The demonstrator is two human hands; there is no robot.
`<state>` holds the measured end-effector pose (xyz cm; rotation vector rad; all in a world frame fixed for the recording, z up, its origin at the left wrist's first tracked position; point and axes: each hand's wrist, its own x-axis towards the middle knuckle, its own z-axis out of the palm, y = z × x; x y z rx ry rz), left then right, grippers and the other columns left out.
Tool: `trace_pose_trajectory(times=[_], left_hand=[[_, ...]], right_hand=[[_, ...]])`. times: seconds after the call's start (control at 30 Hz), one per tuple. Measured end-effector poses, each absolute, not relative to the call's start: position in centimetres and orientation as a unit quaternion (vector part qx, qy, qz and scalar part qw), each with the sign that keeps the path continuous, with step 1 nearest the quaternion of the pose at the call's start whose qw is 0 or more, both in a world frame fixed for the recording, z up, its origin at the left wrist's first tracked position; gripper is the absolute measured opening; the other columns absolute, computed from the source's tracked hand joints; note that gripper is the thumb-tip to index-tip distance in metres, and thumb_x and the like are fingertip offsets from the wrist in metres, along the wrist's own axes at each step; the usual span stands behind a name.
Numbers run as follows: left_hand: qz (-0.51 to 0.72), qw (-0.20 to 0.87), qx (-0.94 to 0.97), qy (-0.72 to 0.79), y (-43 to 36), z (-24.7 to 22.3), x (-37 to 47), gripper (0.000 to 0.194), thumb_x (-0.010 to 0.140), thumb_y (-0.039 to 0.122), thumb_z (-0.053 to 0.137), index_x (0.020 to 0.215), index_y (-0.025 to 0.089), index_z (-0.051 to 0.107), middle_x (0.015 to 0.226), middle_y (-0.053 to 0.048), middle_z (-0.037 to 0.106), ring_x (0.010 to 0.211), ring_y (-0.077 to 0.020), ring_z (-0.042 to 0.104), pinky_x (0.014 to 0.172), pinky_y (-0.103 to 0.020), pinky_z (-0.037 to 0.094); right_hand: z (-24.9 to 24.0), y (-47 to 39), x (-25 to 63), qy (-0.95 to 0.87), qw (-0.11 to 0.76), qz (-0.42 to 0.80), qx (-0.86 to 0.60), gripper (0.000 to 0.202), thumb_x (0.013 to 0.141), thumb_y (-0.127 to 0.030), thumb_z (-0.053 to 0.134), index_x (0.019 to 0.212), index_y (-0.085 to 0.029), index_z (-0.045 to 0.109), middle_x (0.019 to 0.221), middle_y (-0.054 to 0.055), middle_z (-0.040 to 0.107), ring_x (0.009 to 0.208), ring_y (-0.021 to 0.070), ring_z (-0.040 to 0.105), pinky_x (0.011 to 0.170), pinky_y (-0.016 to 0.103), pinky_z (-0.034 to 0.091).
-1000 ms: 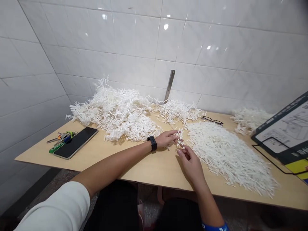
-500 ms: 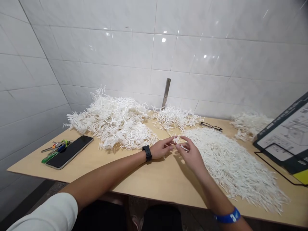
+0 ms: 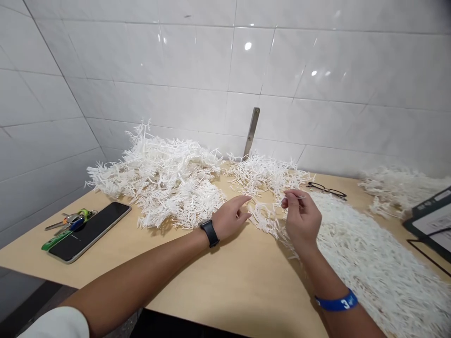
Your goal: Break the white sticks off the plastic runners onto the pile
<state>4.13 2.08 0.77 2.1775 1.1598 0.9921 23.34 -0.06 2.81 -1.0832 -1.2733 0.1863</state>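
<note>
My left hand hovers over the table, thumb and forefinger apart with a gap between their tips. A black watch is on that wrist. To its right, my right hand is raised, fingertips pinched on a small white plastic piece whose shape is mostly hidden. Under and between the hands lie thin white branched pieces. Left of my left hand rises a large tangled heap of white branched plastic pieces. Beside my right forearm spreads a wide, flat pile of short white pieces.
At the left lie a black phone and keys with a green strap. A smaller branched heap sits by a metal bracket near the tiled wall. Glasses, another white heap and a dark-framed printed board are at the right.
My hands have moved apart: the right went up and to the right, its fingertips closing. My left thumb and forefinger are now free of the white piece. The view has shifted slightly.
</note>
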Motion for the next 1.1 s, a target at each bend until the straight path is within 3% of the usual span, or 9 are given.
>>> trace_pose_trajectory(times=[0.13,0.27,0.4,0.6,0.73,0.8,0.93,1.0,1.1], left_hand=[[0.331,0.210,0.826,0.405,1.7,0.4,4.3,0.046,0.088,0.027,0.055,0.134,0.023,0.051,0.141,-0.007,0.051,0.098,-0.0164,0.065,0.098,-0.033,0.049],[0.290,0.197,0.851,0.391,1.4,0.1,4.4,0.054,0.087,0.033,0.058,0.139,0.023,0.044,0.145,-0.009,0.046,0.123,-0.0226,0.053,0.103,-0.035,0.045],[0.210,0.194,0.867,0.407,1.0,0.0,4.7,0.073,0.083,0.056,0.058,0.142,0.018,0.038,0.133,-0.016,0.055,0.119,-0.0310,0.055,0.096,-0.042,0.045],[0.191,0.197,0.848,0.454,0.9,0.0,4.9,0.086,0.078,0.049,0.064,0.148,0.018,0.026,0.122,-0.015,0.060,0.109,-0.0307,0.059,0.085,-0.038,0.047],[0.197,0.246,0.830,0.459,1.1,0.2,4.5,0.106,0.067,0.058,0.072,0.151,0.020,0.020,0.126,-0.015,0.058,0.107,-0.0312,0.060,0.083,-0.037,0.047],[0.213,0.269,0.823,0.453,1.3,0.2,4.4,0.097,0.072,0.058,0.068,0.149,0.019,0.023,0.129,-0.015,0.058,0.109,-0.0300,0.059,0.086,-0.037,0.046],[0.239,0.272,0.799,0.480,1.7,-0.1,4.4,0.039,0.095,0.035,0.039,0.128,0.017,0.048,0.110,-0.010,0.067,0.098,-0.0232,0.062,0.083,-0.034,0.045],[0.227,0.234,0.802,0.500,2.0,-0.4,4.4,0.026,0.092,0.027,0.043,0.112,0.016,0.056,0.103,-0.009,0.067,0.095,-0.0226,0.062,0.080,-0.033,0.045],[0.202,0.190,0.811,0.516,2.2,-0.5,4.5,0.019,0.088,0.029,0.048,0.099,0.017,0.059,0.102,-0.009,0.065,0.093,-0.0232,0.061,0.077,-0.032,0.044]], right_hand=[[2.1,-0.1,23.0,-0.559,0.673,0.098,-0.475,0.022,0.092,-0.037,0.054,0.094,-0.018,0.065,0.073,0.001,0.061,0.068,0.0150,0.060,0.068,0.030,0.048],[1.9,-0.1,22.6,-0.520,0.695,0.146,-0.475,0.024,0.091,-0.040,0.055,0.097,-0.018,0.064,0.080,0.003,0.064,0.073,0.0168,0.063,0.073,0.034,0.051],[2.0,-0.1,22.2,-0.498,0.697,0.172,-0.487,0.027,0.089,-0.043,0.055,0.096,-0.018,0.063,0.088,0.006,0.067,0.079,0.0193,0.065,0.078,0.037,0.051],[1.8,0.7,23.1,-0.529,0.630,0.127,-0.554,0.029,0.090,-0.042,0.049,0.095,-0.018,0.064,0.093,0.008,0.068,0.088,0.0222,0.063,0.081,0.036,0.047],[1.2,1.3,23.9,-0.584,0.527,0.109,-0.607,0.027,0.089,-0.037,0.047,0.095,-0.019,0.065,0.096,0.008,0.069,0.085,0.0226,0.061,0.075,0.034,0.045],[0.9,1.6,24.2,-0.620,0.480,0.092,-0.614,0.028,0.088,-0.033,0.046,0.101,-0.018,0.065,0.098,0.009,0.069,0.085,0.0230,0.060,0.076,0.035,0.044],[0.1,2.3,24.7,-0.689,0.420,0.037,-0.590,0.037,0.084,-0.021,0.044,0.116,-0.019,0.063,0.102,0.009,0.067,0.092,0.0242,0.060,0.082,0.038,0.044],[-0.3,2.6,24.9,-0.728,0.382,0.013,-0.570,0.037,0.080,-0.014,0.044,0.108,-0.020,0.067,0.105,0.009,0.066,0.099,0.0255,0.058,0.087,0.040,0.044],[-0.5,2.7,25.1,-0.765,0.334,0.006,-0.551,0.032,0.073,-0.008,0.046,0.086,-0.021,0.072,0.104,0.009,0.069,0.102,0.0272,0.058,0.091,0.042,0.042]])
